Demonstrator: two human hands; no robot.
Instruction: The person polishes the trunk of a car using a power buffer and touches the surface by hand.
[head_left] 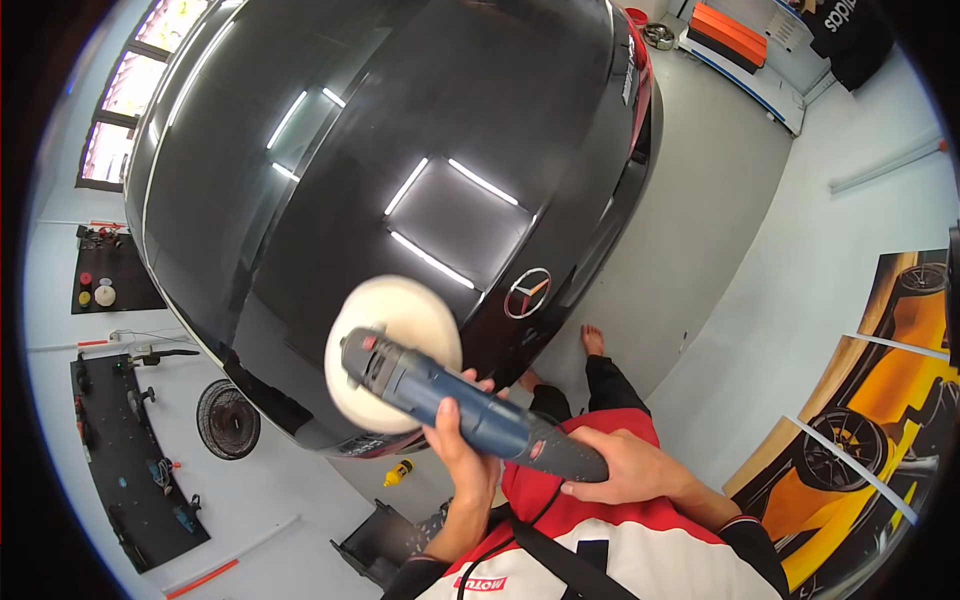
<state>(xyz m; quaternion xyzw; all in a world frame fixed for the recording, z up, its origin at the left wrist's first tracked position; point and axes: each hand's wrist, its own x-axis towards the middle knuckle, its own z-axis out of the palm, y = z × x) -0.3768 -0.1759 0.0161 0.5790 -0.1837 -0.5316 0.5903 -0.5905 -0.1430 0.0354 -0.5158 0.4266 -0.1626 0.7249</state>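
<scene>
A blue and black polisher (pixel 470 405) lies across the view, its head to the left and its dark handle to the right. Its round cream pad (pixel 400 305) is over the black boot lid of the car (pixel 340 230); whether it presses on the paint I cannot tell. My left hand (pixel 462 445) wraps around the front of the polisher's body, thumb on top. Around the rear handle, my right hand (pixel 625 465) is closed. A round three-pointed star emblem (pixel 527 293) sits on the car's rear, right of the pad.
On the floor stands a yellow bottle (pixel 398 473), with a black cart (pixel 375 540) nearby. A round black fan (pixel 228 419) is by the left wall, near a dark tool board (pixel 135 460). Orange car posters (pixel 850 440) hang at right. A cord runs down my front.
</scene>
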